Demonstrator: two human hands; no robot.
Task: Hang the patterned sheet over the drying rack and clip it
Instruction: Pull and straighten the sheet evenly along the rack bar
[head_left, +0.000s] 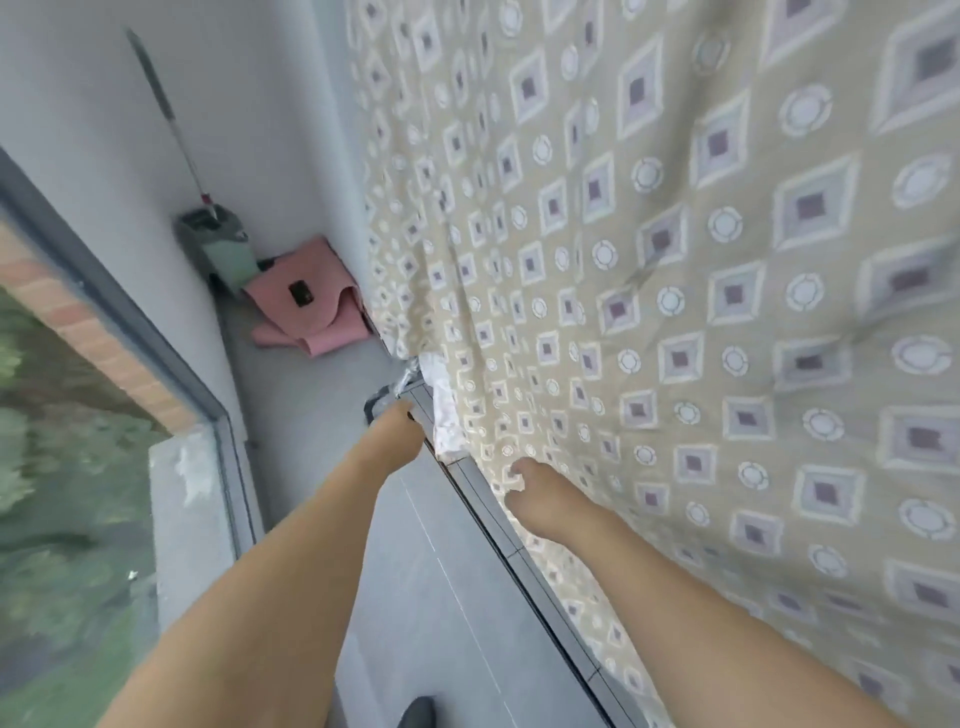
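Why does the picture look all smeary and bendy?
Head view: the camera was moving, so the sheet, both hands and the greenery outside are smeared; its wide lens bends the rack rail and window frame; the light is soft daylight, with no hard shadows or glare.

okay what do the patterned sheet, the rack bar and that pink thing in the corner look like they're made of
Patterned sheet: thin woven fabric, matte; it folds and drapes softly over the bar. Rack bar: likely grey metal or coated metal, straight, with a smooth finish; blur leaves it open. Pink thing: soft cloth or mat, matte, crumpled in folds on the floor.
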